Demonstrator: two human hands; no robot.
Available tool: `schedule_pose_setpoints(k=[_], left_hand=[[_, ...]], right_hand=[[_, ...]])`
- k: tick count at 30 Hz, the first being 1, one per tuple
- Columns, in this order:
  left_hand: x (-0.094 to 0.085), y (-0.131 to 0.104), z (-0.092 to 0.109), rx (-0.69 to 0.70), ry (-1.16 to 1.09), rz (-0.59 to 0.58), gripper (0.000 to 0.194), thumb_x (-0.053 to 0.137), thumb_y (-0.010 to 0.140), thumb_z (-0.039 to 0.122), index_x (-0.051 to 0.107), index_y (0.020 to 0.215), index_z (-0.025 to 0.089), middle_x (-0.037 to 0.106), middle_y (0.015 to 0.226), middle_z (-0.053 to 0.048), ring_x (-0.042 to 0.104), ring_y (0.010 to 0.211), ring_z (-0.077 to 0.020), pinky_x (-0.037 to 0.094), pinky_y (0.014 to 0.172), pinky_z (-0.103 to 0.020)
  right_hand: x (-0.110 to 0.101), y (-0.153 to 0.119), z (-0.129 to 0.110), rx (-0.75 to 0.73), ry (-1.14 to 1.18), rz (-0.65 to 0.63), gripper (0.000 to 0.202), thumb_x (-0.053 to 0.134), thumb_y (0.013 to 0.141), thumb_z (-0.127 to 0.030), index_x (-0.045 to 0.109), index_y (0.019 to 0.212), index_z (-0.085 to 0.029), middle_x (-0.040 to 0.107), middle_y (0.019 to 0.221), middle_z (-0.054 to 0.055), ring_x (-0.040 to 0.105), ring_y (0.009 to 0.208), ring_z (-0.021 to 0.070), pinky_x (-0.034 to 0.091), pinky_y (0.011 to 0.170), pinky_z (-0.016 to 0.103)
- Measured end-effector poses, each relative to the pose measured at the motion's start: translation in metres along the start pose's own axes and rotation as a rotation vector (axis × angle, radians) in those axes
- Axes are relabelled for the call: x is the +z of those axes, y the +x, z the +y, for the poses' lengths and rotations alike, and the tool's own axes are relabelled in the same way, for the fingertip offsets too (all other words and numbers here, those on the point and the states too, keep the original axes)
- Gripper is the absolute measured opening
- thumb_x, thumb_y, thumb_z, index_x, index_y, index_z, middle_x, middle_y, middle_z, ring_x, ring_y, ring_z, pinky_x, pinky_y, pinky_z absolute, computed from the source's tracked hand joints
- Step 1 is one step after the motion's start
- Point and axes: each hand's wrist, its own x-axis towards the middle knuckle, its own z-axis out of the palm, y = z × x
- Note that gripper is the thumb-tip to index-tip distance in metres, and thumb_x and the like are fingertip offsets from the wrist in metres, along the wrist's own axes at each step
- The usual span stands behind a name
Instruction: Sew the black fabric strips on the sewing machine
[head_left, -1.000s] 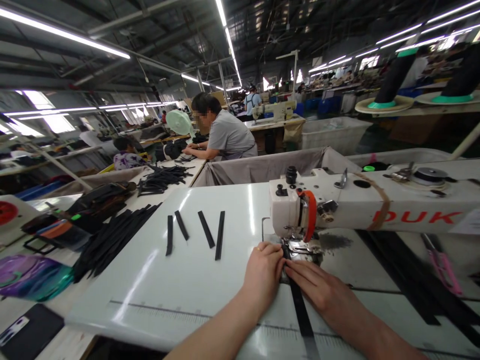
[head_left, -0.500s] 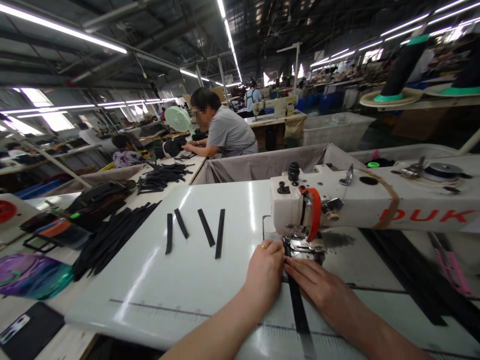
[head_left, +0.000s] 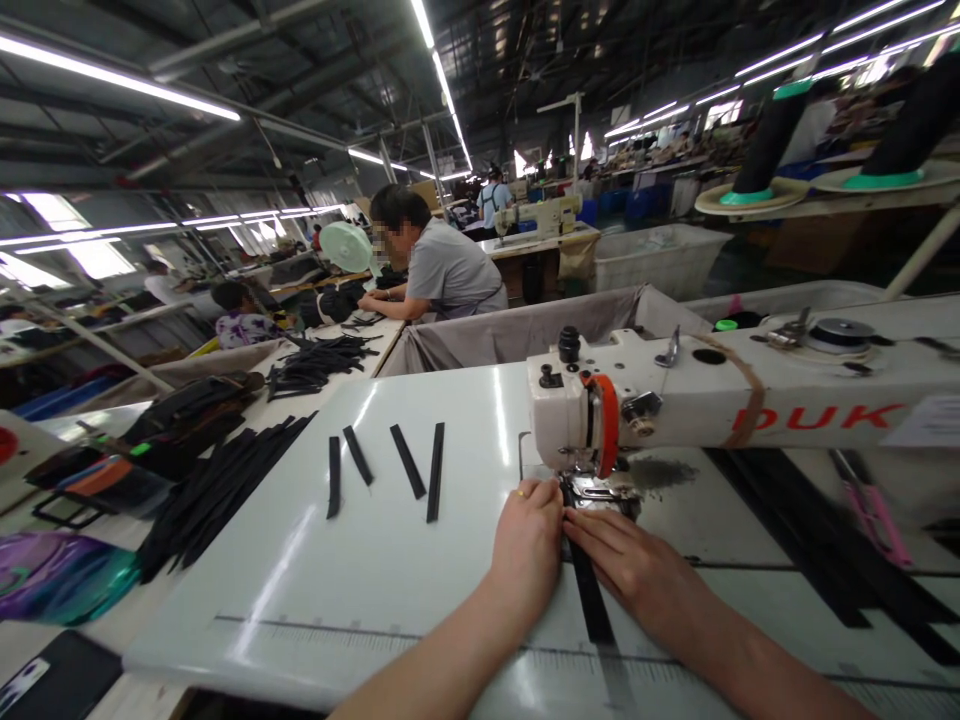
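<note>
Between both hands (head_left: 527, 535), a black strip (head_left: 589, 598).

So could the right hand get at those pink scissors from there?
Probably yes. The scissors' handles show uncovered this side of the machine, and the loose strips in between look flat. But the right hand has its fingers at the sewn strip, so it would likely leave that first.
</note>
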Motion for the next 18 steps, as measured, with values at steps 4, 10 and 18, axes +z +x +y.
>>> schedule_pose_setpoints(k=[4, 10, 18], left_hand=[[0.0, 0.0, -0.001, -0.013, -0.036, 0.029, 0.018, 0.047, 0.092, 0.008, 0.062, 0.088, 0.017, 0.066, 0.101, -0.009, 0.058, 0.09, -0.0239, 0.053, 0.083, -0.04], [-0.002, 0.002, 0.0, -0.011, -0.11, 0.084, 0.025, 0.04, 0.096, 0.012, 0.063, 0.088, 0.018, 0.067, 0.1, -0.009, 0.057, 0.089, -0.0231, 0.052, 0.084, -0.041], [0.0, 0.0, 0.001, -0.035, -0.147, 0.095, 0.024, 0.039, 0.093, 0.007, 0.062, 0.09, 0.017, 0.066, 0.103, -0.008, 0.055, 0.091, -0.0233, 0.051, 0.087, -0.041]], right_hand=[[0.0, 0.002, 0.0, 0.022, 0.006, 0.008, 0.041, 0.043, 0.09, -0.003, 0.059, 0.128, -0.011, 0.067, 0.12, 0.012, 0.061, 0.113, 0.0226, 0.056, 0.094, 0.036], [-0.003, 0.004, 0.003, 0.064, 0.054, 0.047, 0.058, 0.037, 0.079, 0.006, 0.059, 0.128, -0.015, 0.066, 0.12, 0.01, 0.059, 0.115, 0.0208, 0.054, 0.096, 0.036], [-0.019, 0.001, -0.004, 0.064, 0.152, -0.003, 0.03, 0.043, 0.088, -0.006, 0.069, 0.096, -0.018, 0.069, 0.094, 0.008, 0.063, 0.09, 0.0211, 0.055, 0.082, 0.034]])
